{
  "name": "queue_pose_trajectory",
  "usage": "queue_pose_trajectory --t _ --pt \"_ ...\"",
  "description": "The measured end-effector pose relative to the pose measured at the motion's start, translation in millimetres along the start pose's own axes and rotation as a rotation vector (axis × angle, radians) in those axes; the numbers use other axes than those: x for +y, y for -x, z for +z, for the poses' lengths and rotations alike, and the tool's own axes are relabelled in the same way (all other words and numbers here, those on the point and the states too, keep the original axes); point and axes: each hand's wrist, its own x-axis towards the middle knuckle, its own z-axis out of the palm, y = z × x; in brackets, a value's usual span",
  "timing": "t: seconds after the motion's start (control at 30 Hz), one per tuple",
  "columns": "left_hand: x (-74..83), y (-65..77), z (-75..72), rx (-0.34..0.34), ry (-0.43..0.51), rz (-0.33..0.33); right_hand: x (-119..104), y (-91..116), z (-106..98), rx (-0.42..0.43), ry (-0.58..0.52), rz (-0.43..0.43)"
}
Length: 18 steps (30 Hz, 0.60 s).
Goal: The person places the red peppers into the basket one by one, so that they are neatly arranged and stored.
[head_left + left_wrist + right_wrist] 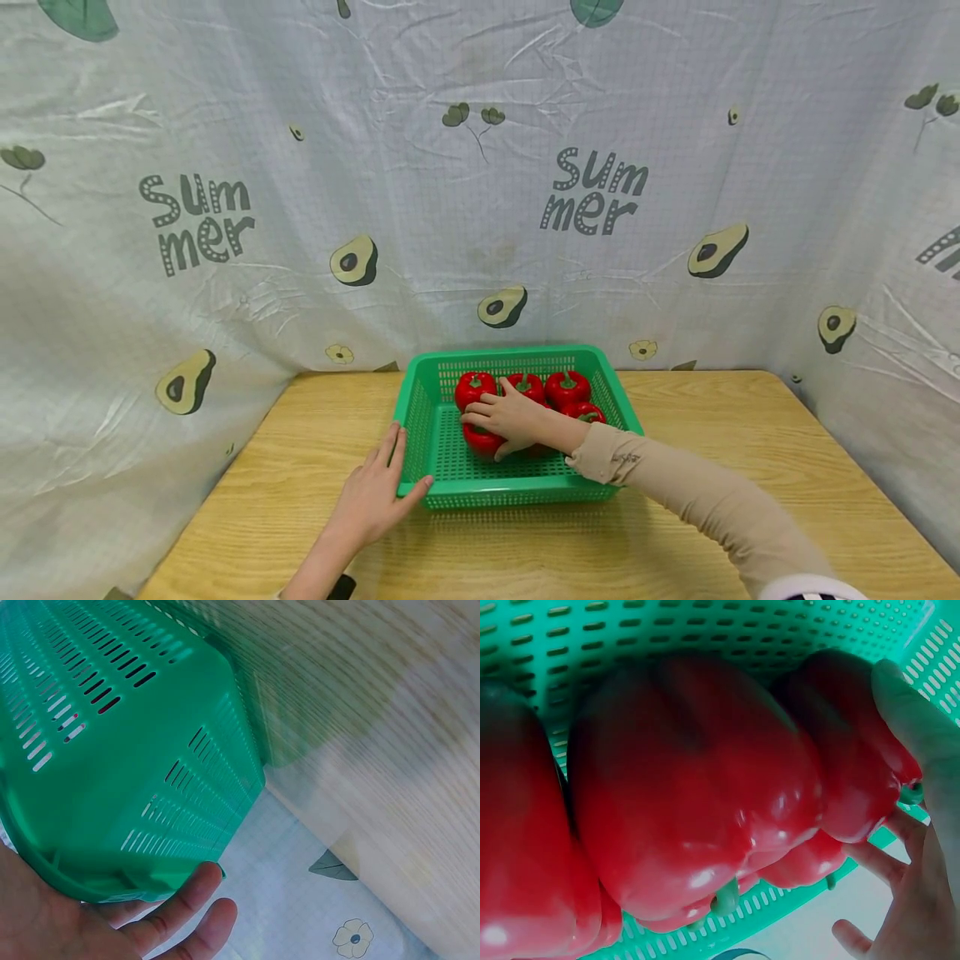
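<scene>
Several red bell peppers [567, 388] with green stems sit in a green plastic basket [517, 486] on the table. My right hand [513, 419] reaches into the basket from the right and grips the front-left bell pepper [480, 442]. In the right wrist view the thumb lies along one side of this bell pepper [847, 742], with the fingers around its stem side. My left hand [375, 487] rests at the basket's front-left corner, fingers extended along the left rim and thumb at the front rim. The left wrist view shows its fingers [202, 883] against the rim.
The basket stands on a wood-grain table [300, 450], near its back edge. Behind and at both sides hangs a pale sheet [420, 208] printed with avocados and lettering. One more bell pepper [474, 388] lies behind the right hand, at the back left of the group.
</scene>
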Motion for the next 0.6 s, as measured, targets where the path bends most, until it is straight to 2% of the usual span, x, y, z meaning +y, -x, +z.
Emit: queue_pose_trajectory --t 0.47,0.6 --pt "1.2 -0.6 -0.6 0.004 0.004 0.007 7 1 -5 -0.067 -0.031 -0.004" --pt "1.9 -1.3 -0.1 -0.002 0.01 0.009 11 6 -8 -0.055 -0.075 -0.01"
